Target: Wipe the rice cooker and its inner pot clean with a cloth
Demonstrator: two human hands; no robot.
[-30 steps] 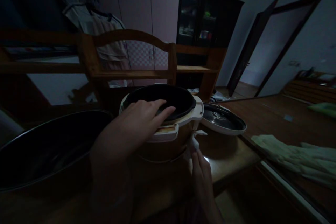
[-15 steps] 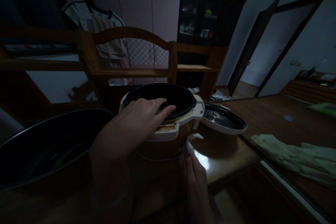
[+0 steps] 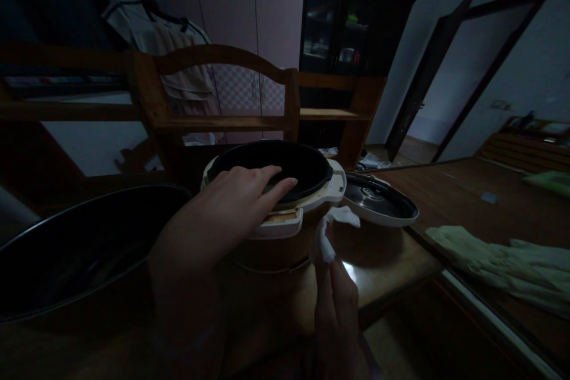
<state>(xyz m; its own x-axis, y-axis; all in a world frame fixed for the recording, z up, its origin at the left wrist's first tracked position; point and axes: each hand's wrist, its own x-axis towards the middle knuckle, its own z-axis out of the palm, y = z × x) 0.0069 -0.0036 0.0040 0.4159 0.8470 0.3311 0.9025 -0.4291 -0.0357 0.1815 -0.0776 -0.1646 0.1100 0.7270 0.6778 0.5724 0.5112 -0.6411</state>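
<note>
A pale-rimmed rice cooker (image 3: 276,229) with a dark interior stands lidless on the wooden table. My left hand (image 3: 236,196) lies over its near left rim, index finger and thumb stretched out and apart above the opening; the other fingers are partly hidden. Beside the cooker's lower right, my right hand (image 3: 336,291) pinches a crumpled white tissue (image 3: 327,243), which sticks up in front of the cooker's side. Whether the tissue touches the cooker I cannot tell. Behind and right of it rests the cooker's lid (image 3: 378,199), inner face up.
A wide black pot (image 3: 89,237) stands close at the left, by my left forearm. The table (image 3: 396,255) ends at the right, near pale green cloth (image 3: 499,261) on a brown surface. A wooden rail (image 3: 222,123) runs behind the cooker.
My right hand has drawn slightly back from the cooker's side, and the tissue now shows larger and higher. The left hand stays on the rim.
</note>
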